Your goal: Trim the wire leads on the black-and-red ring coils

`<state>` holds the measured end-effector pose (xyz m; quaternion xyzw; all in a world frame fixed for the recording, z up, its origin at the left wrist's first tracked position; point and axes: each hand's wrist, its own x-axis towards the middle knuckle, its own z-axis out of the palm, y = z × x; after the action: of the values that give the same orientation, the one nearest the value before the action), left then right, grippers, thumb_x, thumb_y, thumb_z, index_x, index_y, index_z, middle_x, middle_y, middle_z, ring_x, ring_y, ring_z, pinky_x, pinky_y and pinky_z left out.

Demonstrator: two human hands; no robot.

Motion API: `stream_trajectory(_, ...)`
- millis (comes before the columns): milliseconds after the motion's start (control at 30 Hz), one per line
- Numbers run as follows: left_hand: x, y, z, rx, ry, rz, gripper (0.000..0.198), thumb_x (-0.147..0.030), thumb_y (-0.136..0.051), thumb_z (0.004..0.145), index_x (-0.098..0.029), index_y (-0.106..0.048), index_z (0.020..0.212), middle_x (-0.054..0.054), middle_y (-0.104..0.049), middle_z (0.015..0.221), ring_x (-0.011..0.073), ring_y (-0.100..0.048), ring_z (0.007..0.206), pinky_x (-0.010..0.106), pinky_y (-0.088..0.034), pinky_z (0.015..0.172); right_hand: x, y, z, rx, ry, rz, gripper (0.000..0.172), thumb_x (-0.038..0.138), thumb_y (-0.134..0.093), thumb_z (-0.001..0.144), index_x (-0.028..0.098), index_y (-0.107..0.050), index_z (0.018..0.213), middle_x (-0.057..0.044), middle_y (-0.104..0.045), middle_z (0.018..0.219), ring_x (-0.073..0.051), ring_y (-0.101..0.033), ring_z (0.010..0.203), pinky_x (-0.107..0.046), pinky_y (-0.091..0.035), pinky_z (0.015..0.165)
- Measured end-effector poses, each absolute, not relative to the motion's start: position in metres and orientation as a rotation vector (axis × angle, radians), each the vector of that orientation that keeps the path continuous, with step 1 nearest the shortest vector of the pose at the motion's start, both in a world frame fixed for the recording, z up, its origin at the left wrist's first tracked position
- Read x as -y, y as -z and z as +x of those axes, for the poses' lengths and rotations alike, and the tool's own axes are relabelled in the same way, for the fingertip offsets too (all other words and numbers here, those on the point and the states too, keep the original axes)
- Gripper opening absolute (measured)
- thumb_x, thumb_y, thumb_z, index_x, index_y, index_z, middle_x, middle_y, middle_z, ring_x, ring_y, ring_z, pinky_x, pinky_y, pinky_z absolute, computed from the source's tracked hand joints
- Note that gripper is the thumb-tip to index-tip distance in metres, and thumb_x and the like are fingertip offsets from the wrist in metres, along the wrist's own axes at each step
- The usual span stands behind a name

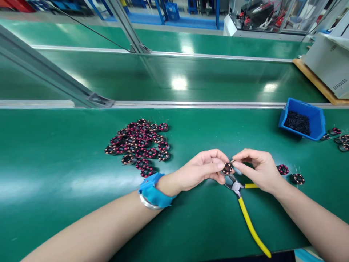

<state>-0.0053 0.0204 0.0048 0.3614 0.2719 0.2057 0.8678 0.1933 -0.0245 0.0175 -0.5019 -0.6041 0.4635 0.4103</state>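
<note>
My left hand [203,169] pinches a small round wound coil [227,168], black with red and copper windings, just above the green table. My right hand [257,168] meets it from the right, fingertips pinched on a thin wire at the coil's top edge. Yellow-handled cutters [247,213] lie on the table right under both hands, jaws pointing up toward the coil. A blue strap [152,191] wraps my left wrist.
A pile of several like coils [140,145] lies to the left. Two more coils [290,174] sit right of my right hand, others [338,137] at the far right. A blue bin [317,118] holds dark small parts. A metal rail [191,104] borders the green conveyor behind.
</note>
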Motion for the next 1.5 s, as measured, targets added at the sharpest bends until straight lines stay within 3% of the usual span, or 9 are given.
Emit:
stream_trajectory(133,-0.020,-0.004,-0.005,-0.575,-0.444,0.772,0.029,-0.031,-0.074,0.075,-0.011,-0.060,0.089,0.006,-0.067,0.081,0.0123,-0.065,0.062,0.023,-0.054,0.061,0.024,-0.022,0.197,1.762,-0.986,-1.197,0.015,0.018,-0.059,0.086,0.020,-0.069,0.097,-0.006,-0.071,0.089,-0.017,-0.066,0.081,-0.031,-0.053,0.074)
stream_trajectory(433,-0.019,-0.002,-0.006,-0.569,-0.442,0.848,0.030,-0.032,-0.073,0.076,-0.010,-0.063,0.094,0.008,-0.069,0.083,0.0122,-0.064,0.066,0.024,-0.053,0.064,0.025,-0.024,0.195,1.972,-0.741,-1.146,0.013,0.012,-0.052,0.088,0.019,-0.063,0.087,-0.003,-0.065,0.077,-0.014,-0.059,0.069,-0.026,-0.047,0.064)
stream_trajectory(867,-0.020,-0.004,-0.006,-0.563,-0.404,0.890,0.034,-0.034,-0.077,0.072,-0.010,-0.064,0.092,0.005,-0.069,0.072,0.0105,-0.065,0.060,0.021,-0.053,0.062,0.026,-0.027,0.195,2.070,-0.645,-1.088,0.013,0.015,-0.050,0.090,0.018,-0.062,0.087,-0.004,-0.065,0.076,-0.014,-0.058,0.068,-0.026,-0.046,0.063)
stream_trajectory(1167,-0.019,-0.004,-0.007,-0.552,-0.388,0.908,0.035,-0.034,-0.076,0.073,-0.009,-0.065,0.096,0.008,-0.071,0.082,0.0114,-0.066,0.064,0.023,-0.054,0.064,0.024,-0.028,0.203,2.233,-0.577,-1.056,0.014,0.017,-0.049,0.091,0.019,-0.062,0.086,-0.004,-0.064,0.075,-0.015,-0.057,0.067,-0.028,-0.045,0.062)
stream_trajectory(1500,-0.020,-0.009,-0.005,-0.569,-0.377,0.884,0.032,-0.032,-0.077,0.072,-0.010,-0.066,0.092,0.004,-0.070,0.075,0.0098,-0.065,0.062,0.020,-0.053,0.062,0.033,-0.031,0.195,2.233,-0.417,-1.130,0.014,0.012,-0.050,0.090,0.019,-0.060,0.083,-0.006,-0.065,0.077,-0.016,-0.057,0.067,-0.028,-0.045,0.061)
